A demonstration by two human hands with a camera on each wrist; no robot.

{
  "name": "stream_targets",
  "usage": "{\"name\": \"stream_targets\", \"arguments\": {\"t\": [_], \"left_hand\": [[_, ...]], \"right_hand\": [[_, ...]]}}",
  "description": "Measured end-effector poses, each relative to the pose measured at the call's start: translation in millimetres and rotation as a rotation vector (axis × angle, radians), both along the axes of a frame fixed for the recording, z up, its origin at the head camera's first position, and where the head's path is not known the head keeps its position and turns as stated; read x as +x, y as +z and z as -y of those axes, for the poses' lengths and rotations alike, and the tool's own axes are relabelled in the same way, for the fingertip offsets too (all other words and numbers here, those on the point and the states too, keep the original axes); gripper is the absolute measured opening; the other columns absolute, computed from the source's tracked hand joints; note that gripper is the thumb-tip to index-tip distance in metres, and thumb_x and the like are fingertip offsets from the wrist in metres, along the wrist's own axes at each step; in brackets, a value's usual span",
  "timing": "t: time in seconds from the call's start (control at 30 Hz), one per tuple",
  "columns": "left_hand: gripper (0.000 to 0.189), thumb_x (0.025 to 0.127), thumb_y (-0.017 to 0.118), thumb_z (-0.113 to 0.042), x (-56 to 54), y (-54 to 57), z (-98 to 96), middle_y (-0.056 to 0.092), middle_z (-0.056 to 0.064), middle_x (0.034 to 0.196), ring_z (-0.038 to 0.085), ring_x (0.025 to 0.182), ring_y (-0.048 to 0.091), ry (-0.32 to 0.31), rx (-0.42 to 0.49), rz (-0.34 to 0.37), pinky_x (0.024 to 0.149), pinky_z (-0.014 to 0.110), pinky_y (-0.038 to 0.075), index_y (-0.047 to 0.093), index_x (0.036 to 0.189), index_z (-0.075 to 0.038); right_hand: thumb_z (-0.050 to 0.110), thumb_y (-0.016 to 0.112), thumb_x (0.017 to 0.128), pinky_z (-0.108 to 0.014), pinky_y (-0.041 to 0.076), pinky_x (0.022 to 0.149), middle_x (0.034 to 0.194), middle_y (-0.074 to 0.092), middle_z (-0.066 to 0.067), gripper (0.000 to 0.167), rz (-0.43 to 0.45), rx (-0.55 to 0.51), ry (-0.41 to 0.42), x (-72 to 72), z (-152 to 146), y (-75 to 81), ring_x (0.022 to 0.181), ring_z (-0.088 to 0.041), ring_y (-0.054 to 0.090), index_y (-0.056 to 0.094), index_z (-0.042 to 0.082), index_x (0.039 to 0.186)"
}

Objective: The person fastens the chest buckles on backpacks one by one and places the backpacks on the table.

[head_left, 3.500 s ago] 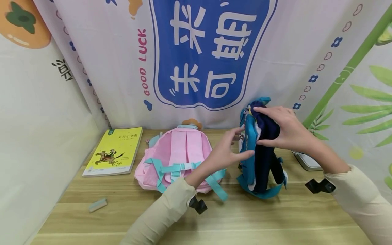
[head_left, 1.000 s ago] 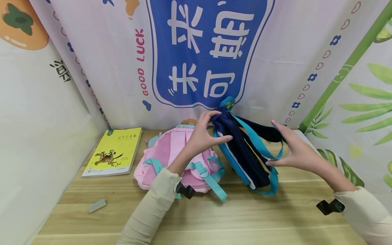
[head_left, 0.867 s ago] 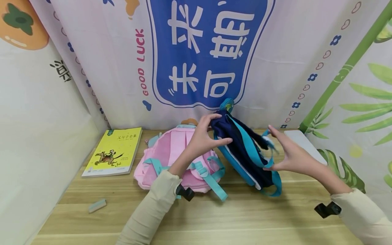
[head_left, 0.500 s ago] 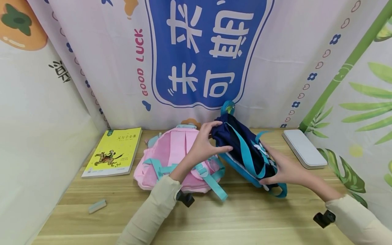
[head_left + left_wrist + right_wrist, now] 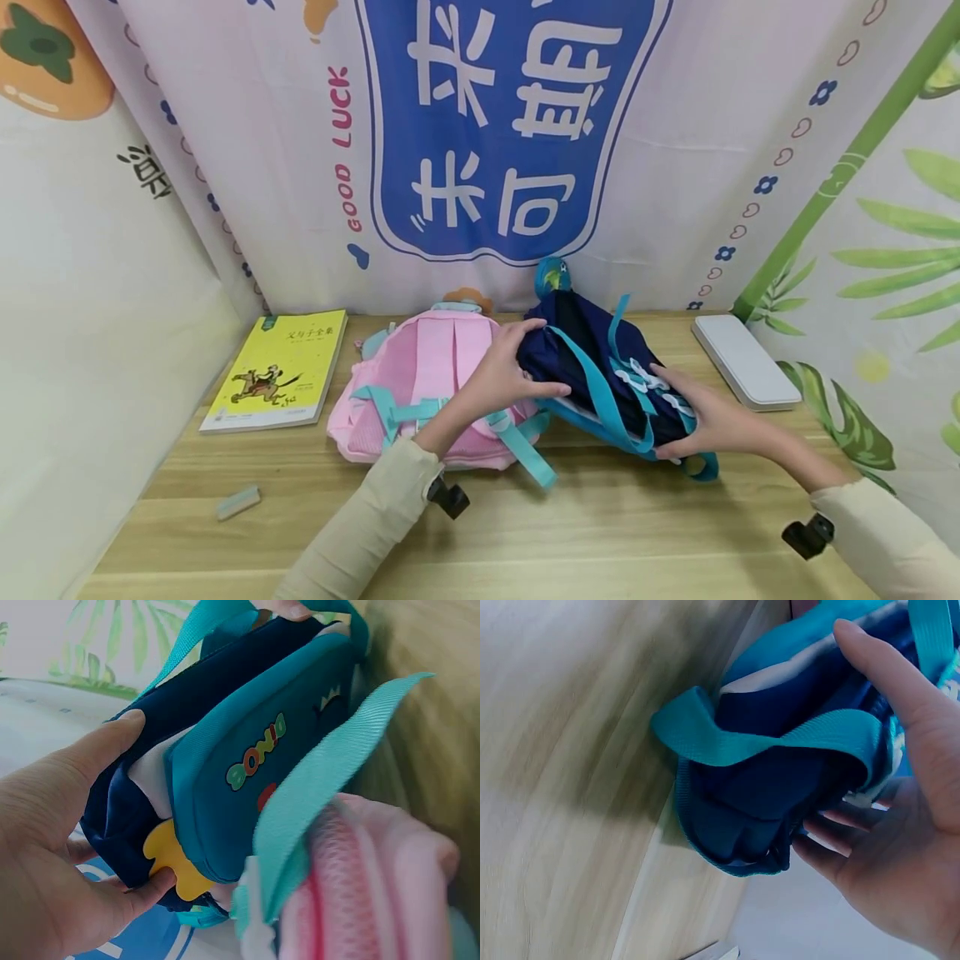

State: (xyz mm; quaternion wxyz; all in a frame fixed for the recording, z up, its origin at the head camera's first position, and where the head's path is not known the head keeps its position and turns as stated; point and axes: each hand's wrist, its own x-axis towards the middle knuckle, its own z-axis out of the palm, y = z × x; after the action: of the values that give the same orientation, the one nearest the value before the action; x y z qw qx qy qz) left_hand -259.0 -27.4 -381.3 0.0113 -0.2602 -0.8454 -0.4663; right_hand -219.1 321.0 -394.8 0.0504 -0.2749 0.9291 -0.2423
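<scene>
A navy and teal child's backpack leans over with its shoulder straps facing up, its bottom end close over the table. My left hand grips its left side near the top, thumb and fingers spread around the edge. On the opposite side, my right hand holds the lower end, with some fingertips hidden behind it. Colourful letters mark the teal front pocket in the left wrist view. A teal strap loops off the bottom in the right wrist view. Left of it lies a pink backpack, overlapped by my left hand.
A yellow book lies at the back left, with an eraser-like block nearer the front. A white rounded case lies at the right. A printed curtain hangs behind the wooden table.
The navy backpack has shifted left towards the pink one and tipped over, turning its strap side upward. My left hand has taken hold of it; my right hand has moved to its lower end.
</scene>
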Motion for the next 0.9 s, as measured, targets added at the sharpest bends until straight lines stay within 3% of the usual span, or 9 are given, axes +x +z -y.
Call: {"name": "stream_targets", "arguments": {"t": [0.4, 0.9], "left_hand": [[0.097, 0.076, 0.089, -0.044, 6.0, -18.9, -9.7, 0.043, 0.012, 0.158, 0.030, 0.143, 0.044, -0.001, -0.067, 0.033, 0.116, 0.051, 0.040, 0.039, 0.156, -0.018], [0.095, 0.076, 0.089, -0.047, 13.0, -28.8, -23.6, 0.045, 0.009, 0.158, 0.028, 0.143, 0.046, -0.002, -0.107, 0.045, 0.114, 0.048, 0.043, 0.042, 0.154, -0.017]], "right_hand": [[0.037, 0.093, 0.071, -0.069, 0.041, 0.102, 0.156, 0.036, -0.033, 0.114, 0.062, 0.009, 0.047, -10.8, -21, 2.8, 0.139, -0.055, 0.038, 0.029, -0.006, 0.155], [0.027, 0.090, 0.075, -0.078, 0.035, 0.100, 0.161, 0.022, -0.035, 0.109, 0.204, -0.032, 0.047, -17.2, -43, 3.8, 0.143, -0.061, 0.025, 0.025, -0.001, 0.158]]}}
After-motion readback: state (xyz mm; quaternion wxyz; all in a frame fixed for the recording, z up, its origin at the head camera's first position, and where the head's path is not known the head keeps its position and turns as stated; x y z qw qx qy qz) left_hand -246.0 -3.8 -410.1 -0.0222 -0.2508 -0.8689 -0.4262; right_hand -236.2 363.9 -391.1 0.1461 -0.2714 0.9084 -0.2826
